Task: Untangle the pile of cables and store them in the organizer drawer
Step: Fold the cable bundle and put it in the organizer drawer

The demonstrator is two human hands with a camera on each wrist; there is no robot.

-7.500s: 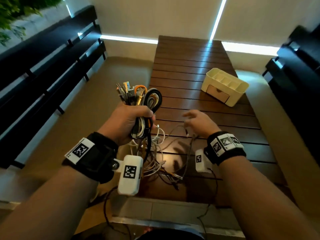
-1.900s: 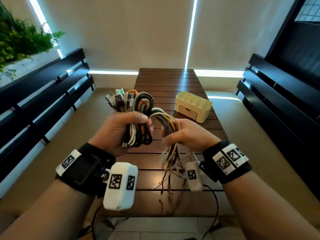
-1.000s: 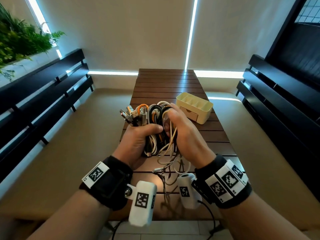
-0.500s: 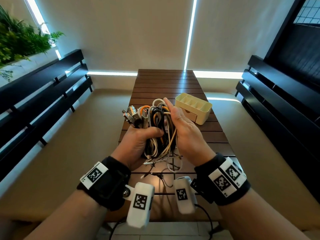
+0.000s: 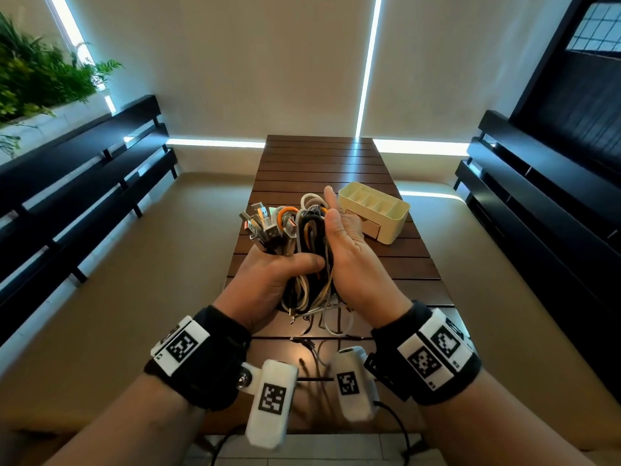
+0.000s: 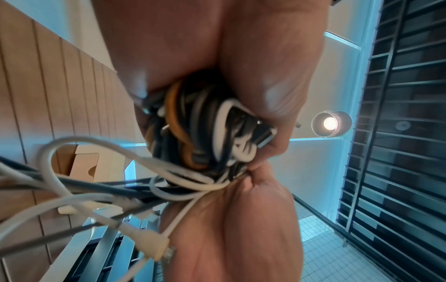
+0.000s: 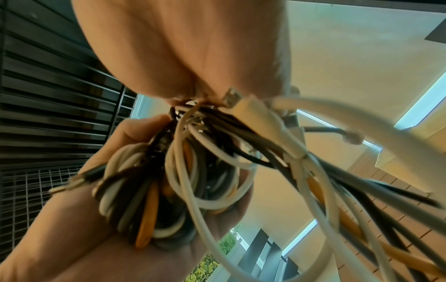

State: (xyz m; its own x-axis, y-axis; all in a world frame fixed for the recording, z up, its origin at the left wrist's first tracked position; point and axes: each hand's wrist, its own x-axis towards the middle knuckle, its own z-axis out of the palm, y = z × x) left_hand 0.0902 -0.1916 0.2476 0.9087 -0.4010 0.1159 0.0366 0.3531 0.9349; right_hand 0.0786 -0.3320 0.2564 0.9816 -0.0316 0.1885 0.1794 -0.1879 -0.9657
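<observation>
A bundle of looped cables, black, white and orange, is held above the wooden table. My left hand grips its middle, with the USB plugs sticking up to the left. My right hand lies flat against the bundle's right side with straight fingers. Loose cable ends hang below both hands. The left wrist view shows the gripped loops and a white plug dangling. In the right wrist view the coil sits in my left palm. The cream organizer stands behind my right hand, its drawer closed.
Dark slatted benches run along both sides of the table: left and right. Green plants stand at the far left. The wrist cameras' own wires trail off the near table edge.
My right hand has gone from curling over the loops to lying flat against the bundle. The loose ends have been drawn higher off the table.
</observation>
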